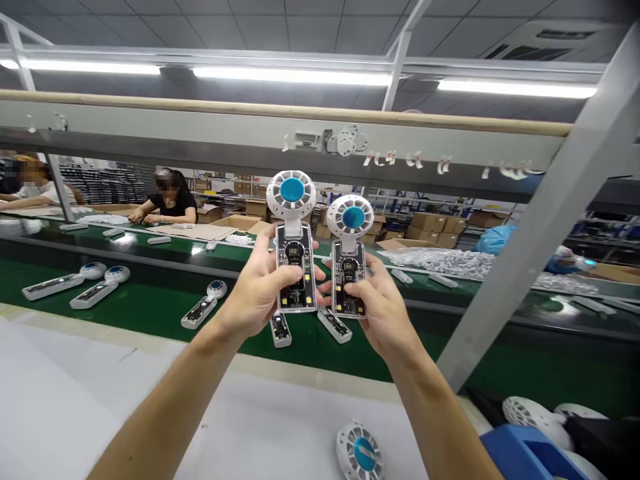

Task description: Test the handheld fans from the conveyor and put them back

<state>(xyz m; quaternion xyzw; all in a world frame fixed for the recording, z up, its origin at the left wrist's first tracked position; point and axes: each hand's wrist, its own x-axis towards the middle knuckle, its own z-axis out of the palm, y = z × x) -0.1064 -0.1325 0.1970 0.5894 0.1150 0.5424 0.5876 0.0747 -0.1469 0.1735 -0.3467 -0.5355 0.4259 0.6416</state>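
Over green belt [145,317], beneath strip lights [293,76] and grey ceiling [310,30], hands [259,283] [384,303] clasp 2 white fans [294,233] [350,256], 1 each

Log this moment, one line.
left hand: holds upright white, blue-centred, round-headed plastic fan | right hand: holds matching fan upright | beyond: green conveyor belt

Left hand [260,287] and right hand [385,303]: one pair, both bare, with slim fingers and rounded tips to the left thumb [287,276] and right thumb [364,291]. Left forearm [175,393] and right forearm [430,393]: matching pair, bare to the lower edge of view, smooth-contoured, tapering to narrow wrists [229,327]; one small spot, left.
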